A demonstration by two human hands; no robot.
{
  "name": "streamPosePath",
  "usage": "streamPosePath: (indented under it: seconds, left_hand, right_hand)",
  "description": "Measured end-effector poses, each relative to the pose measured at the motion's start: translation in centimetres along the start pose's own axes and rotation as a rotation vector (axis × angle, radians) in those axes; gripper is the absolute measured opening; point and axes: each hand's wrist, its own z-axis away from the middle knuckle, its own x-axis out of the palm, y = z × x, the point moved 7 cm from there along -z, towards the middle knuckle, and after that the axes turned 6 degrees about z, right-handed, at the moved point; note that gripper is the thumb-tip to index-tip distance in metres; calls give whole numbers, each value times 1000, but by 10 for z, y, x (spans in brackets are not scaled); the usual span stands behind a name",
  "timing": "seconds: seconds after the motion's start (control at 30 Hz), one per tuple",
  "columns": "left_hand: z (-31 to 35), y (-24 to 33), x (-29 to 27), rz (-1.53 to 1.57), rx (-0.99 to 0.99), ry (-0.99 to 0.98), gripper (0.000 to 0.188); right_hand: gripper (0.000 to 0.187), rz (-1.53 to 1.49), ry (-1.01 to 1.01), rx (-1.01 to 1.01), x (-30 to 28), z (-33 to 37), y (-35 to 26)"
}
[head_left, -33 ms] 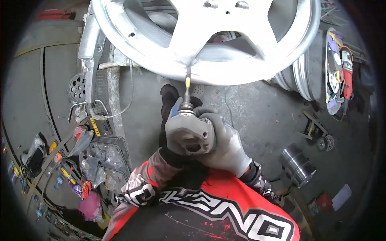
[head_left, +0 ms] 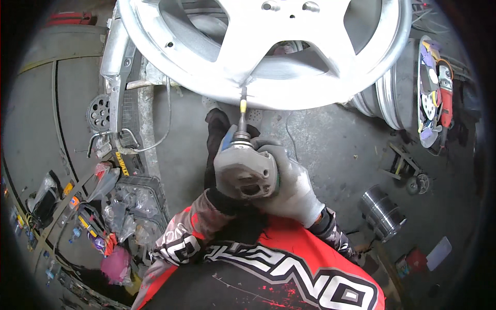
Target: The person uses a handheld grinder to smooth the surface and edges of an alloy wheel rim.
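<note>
A large silvery alloy wheel (head_left: 305, 94) fills the top of the view, its spokes and lower rim toward me. My two gloved hands hold a grey die grinder (head_left: 245, 173), its slim shaft with a yellow band pointing away from me. The dark tip of the bit meets the wheel's face where a spoke joins the rim. From the right, my right hand (head_left: 294, 188) in a grey-white glove wraps the grinder body. My left hand (head_left: 227, 138) closes round it from the left; most of that hand is hidden by the tool, with bluish glove fingertips showing.
More wheel rims (head_left: 388, 101) lie at right, beside a board (head_left: 428, 103) with abrasive discs and a red angle grinder (head_left: 447, 103). A ribbed metal cylinder (head_left: 383, 213) stands lower right. Left are a metal frame (head_left: 121, 82), a sprocket (head_left: 98, 112) and cluttered plastic bags (head_left: 137, 201).
The grinder and its bit have shifted slightly to the right, with my hands still round it. Nothing else visibly differs.
</note>
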Motion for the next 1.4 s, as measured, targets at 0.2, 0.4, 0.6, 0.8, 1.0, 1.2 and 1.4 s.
streamPosePath:
  seconds: [0.2, 0.4, 0.6, 0.8, 1.0, 1.2, 1.4]
  left_hand:
    - [-32, -54, 9, 316, -454, -355, 75]
    - [-23, -45, 22, 137, -294, -239, 72]
    - [-4, -18, 31, 151, -266, -356, 54]
    - [-43, -43, -9, 29, -156, -211, 59]
    - [-12, -37, 40, 326, -272, -434, 81]
    - [-42, -44, -8, 107, -286, -303, 89]
    - [-42, -51, -15, 105, -344, -302, 88]
  right_hand:
    - [61, 177, 116, 125, -20, 22, 6]
    - [66, 227, 119, 100, -13, 22, 16]
    - [65, 114, 69, -39, 2, 5, 13]
    - [62, 210, 126, 61, -10, 24, 19]
    - [61, 196, 131, 48, -7, 20, 23]
    - [61, 228, 84, 108, -6, 23, 23]
    - [61, 289, 158, 56, -11, 25, 15]
